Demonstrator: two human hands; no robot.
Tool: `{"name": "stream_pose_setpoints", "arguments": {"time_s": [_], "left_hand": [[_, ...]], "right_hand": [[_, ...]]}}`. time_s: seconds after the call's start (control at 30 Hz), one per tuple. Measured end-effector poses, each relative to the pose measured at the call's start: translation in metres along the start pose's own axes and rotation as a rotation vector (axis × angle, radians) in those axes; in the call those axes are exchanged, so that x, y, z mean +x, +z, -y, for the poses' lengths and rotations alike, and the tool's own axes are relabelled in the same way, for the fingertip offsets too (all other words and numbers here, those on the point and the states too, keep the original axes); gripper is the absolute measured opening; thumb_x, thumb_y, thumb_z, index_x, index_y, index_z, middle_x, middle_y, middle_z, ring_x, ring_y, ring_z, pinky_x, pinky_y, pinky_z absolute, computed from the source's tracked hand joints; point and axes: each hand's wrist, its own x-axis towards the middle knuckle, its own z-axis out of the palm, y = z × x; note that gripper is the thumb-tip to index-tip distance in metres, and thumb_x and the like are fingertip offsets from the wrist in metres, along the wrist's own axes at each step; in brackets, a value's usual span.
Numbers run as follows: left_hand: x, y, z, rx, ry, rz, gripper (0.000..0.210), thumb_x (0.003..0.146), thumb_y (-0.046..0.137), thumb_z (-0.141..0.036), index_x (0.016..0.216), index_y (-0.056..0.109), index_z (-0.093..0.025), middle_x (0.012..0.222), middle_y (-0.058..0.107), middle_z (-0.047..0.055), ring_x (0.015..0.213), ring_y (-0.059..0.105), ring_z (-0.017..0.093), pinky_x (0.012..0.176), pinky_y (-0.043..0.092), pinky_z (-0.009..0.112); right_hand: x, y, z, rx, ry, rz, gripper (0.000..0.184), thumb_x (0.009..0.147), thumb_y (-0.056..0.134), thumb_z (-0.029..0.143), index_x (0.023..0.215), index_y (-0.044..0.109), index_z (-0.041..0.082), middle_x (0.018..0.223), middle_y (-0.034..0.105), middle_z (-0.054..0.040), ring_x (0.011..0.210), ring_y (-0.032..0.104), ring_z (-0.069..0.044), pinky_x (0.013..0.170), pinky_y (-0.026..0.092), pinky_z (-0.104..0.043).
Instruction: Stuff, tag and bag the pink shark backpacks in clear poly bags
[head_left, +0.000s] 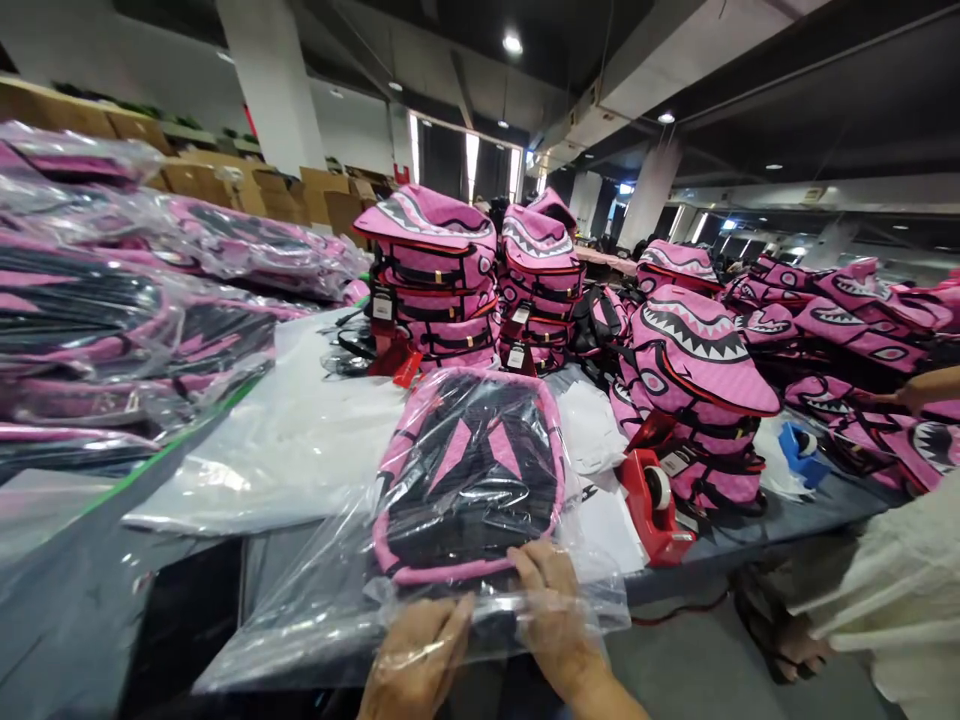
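Note:
A pink and black backpack (469,480) lies back side up on the table before me, inside a clear plastic bag (315,600). The bag's loose mouth spreads toward me and out to the left. My left hand (421,650) is closed on the near edge of the plastic, just below the backpack. To its right, my right hand (553,612) pinches the plastic by the backpack's lower right corner, fingertips close to the pink rim. Some of the fingers sit behind or under the clear film.
Bagged backpacks (90,310) are piled at left. White plastic bags (277,430) lie flat beside me. Stacked pink shark-mouth backpacks (439,270) stand behind. A red tape dispenser (654,510) and a blue tape dispenser (802,455) sit at right, near another person (892,580).

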Motion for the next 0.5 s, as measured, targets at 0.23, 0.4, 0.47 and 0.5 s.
{"name": "stream_pose_setpoints", "arguments": {"time_s": [0.23,0.4,0.47,0.5], "left_hand": [[0.043,0.004,0.03,0.3,0.248,0.129,0.047,0.1,0.046,-0.021,0.146,0.052,-0.018,0.138,0.067,0.009,0.127,0.063,0.024,0.108,0.048,0.037],[0.014,0.025,0.043,0.275,0.278,0.234,0.051,0.096,0.041,-0.012,0.146,0.053,-0.016,0.139,0.067,0.01,0.126,0.064,0.024,0.107,0.048,0.038],[0.014,0.027,0.048,0.269,0.282,0.353,0.053,0.092,0.044,-0.009,0.143,0.057,-0.018,0.136,0.068,0.009,0.123,0.066,0.023,0.104,0.05,0.037],[0.019,0.026,0.049,0.264,0.262,0.426,0.053,0.091,0.046,-0.009,0.142,0.058,-0.019,0.136,0.069,0.009,0.121,0.067,0.023,0.103,0.051,0.037]], "right_hand": [[0.024,0.007,-0.006,-0.401,-0.323,-0.003,0.05,0.096,0.059,0.025,0.144,0.054,0.012,0.141,0.062,-0.0149,0.136,0.054,-0.027,0.112,0.05,-0.042],[0.041,0.031,-0.011,-0.306,-0.195,0.17,0.039,0.095,0.061,0.022,0.132,0.064,0.01,0.128,0.07,-0.0186,0.12,0.064,-0.029,0.103,0.053,-0.044],[0.054,0.033,-0.017,-0.154,-0.061,0.32,0.025,0.091,0.065,0.019,0.114,0.072,0.014,0.114,0.075,-0.0141,0.107,0.068,-0.028,0.097,0.055,-0.043],[0.061,0.032,-0.021,-0.084,-0.005,0.372,0.018,0.089,0.068,0.02,0.105,0.074,0.017,0.105,0.076,-0.0101,0.099,0.069,-0.026,0.094,0.055,-0.041]]}}
